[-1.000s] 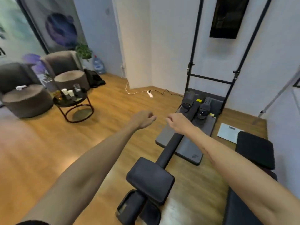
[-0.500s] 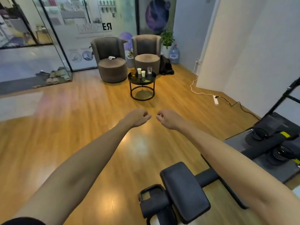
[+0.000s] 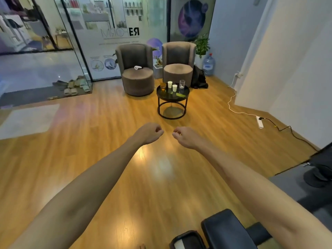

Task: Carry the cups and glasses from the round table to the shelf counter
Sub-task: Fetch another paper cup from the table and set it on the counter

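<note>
A black round table [image 3: 172,98] stands ahead on the wooden floor, in front of two armchairs. On it are an amber glass [image 3: 163,86] at the left, two white paper cups [image 3: 170,84] [image 3: 174,87] in the middle and a clear tall glass [image 3: 182,84] at the right. A green flat item lies near the table's front. My left hand [image 3: 150,132] and my right hand [image 3: 185,136] are stretched out in front of me, both curled into loose fists with nothing in them, well short of the table.
Two grey armchairs [image 3: 137,69] [image 3: 178,64] sit behind the table. A black bag [image 3: 199,79] and a water bottle [image 3: 208,64] are to the right. A white cable and power strip [image 3: 259,121] lie along the right wall. Black exercise equipment [image 3: 228,230] is at bottom right. Glass walls stand at left.
My view has swung left from the exercise machine to the seating corner. The round table now lies straight ahead and looks nearer. Both hands stay curled and empty.
</note>
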